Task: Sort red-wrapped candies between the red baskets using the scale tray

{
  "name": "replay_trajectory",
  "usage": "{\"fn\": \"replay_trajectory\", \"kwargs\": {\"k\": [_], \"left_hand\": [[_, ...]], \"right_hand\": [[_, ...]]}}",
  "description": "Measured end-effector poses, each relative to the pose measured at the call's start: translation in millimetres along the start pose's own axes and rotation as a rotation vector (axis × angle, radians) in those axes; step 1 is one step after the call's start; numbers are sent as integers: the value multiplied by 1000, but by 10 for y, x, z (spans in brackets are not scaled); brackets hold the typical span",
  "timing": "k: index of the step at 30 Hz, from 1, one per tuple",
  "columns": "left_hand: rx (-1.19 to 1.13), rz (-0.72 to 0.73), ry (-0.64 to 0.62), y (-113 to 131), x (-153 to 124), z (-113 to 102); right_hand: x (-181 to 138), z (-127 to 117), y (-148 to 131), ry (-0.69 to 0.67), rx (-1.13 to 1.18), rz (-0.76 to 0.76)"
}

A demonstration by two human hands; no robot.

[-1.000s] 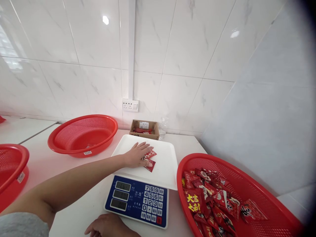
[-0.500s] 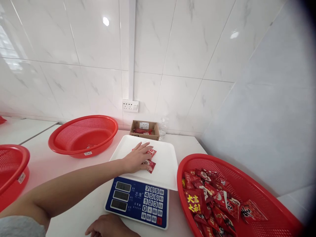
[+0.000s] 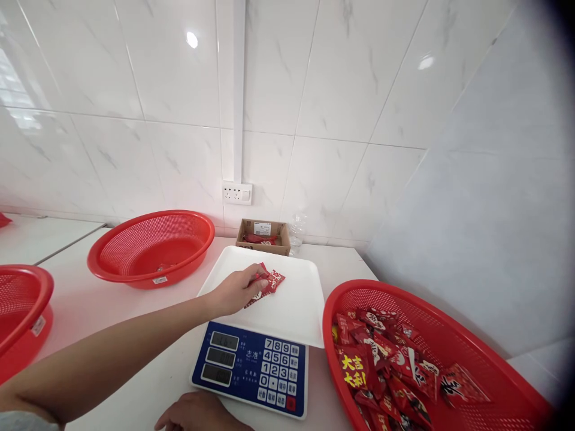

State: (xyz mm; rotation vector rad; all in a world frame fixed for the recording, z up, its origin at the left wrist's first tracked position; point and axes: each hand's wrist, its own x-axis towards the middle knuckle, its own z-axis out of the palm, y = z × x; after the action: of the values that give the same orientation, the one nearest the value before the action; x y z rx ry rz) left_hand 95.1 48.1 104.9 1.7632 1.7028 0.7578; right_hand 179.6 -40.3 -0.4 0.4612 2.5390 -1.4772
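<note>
My left hand [image 3: 236, 292] is over the white weighing pan [image 3: 291, 314], thumb and fingers closed on small red snack packets [image 3: 273, 279]. The packets overlap, and my fingers partly cover them, so I cannot tell how many I hold. Below the pan is the scale's blue keypad panel [image 3: 251, 368] with three displays at its left. My right hand [image 3: 200, 412] rests in front of the scale's near edge, cut off by the bottom of the view. Its visible fingers are loosely apart and hold nothing that I can see.
At the right a large red basket [image 3: 453, 320] holds many red snack packets [image 3: 386, 365]. Another red basket [image 3: 135, 278] stands left of the scale, a third [image 3: 40, 293] at the left edge. Behind the pan sits a cardboard box [image 3: 283, 239] by the tiled wall.
My left hand has gone from lying spread over the packets to closing on them. It has drawn slightly left, and the packets now sit bunched together. My right hand stays put.
</note>
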Motion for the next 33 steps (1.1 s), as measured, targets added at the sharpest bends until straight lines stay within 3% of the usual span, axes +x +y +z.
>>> {"fn": "replay_trajectory", "kwargs": {"k": [10, 24, 33], "left_hand": [[-146, -91, 68, -87, 10, -40], [308, 131, -42, -51, 26, 142], [427, 128, -39, -22, 52, 200]], "right_hand": [[20, 57, 57, 47, 36, -5], [-47, 5, -28, 56, 9, -26], [-11, 35, 18, 49, -1, -28]]}}
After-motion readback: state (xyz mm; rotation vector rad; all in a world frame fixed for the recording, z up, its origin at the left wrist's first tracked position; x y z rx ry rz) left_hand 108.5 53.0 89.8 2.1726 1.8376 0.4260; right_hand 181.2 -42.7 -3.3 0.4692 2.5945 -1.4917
